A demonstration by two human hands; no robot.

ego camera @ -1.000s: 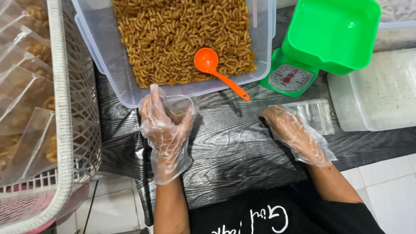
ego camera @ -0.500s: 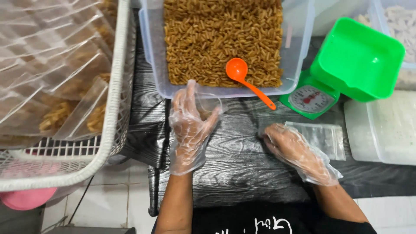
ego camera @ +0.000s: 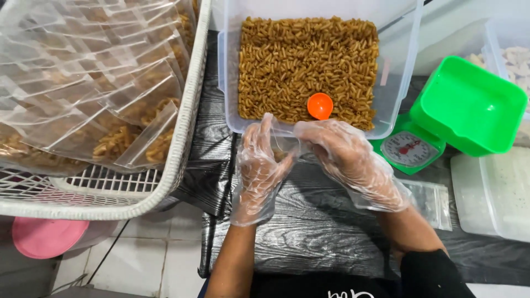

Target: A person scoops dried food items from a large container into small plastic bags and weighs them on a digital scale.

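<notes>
Both hands in loose clear disposable gloves, meeting above the counter. Left hand (ego camera: pixel 259 168): palm turned inward, fingers raised and slightly curled. Right hand (ego camera: pixel 353 163): palm down, fingertips touching the left hand's fingers; both forearms bare.

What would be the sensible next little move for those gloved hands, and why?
Probably pull the small clear bag's mouth open: both gloved hands, left and right, pinch it before the tub of brown snacks, where the orange scoop lies.
</notes>
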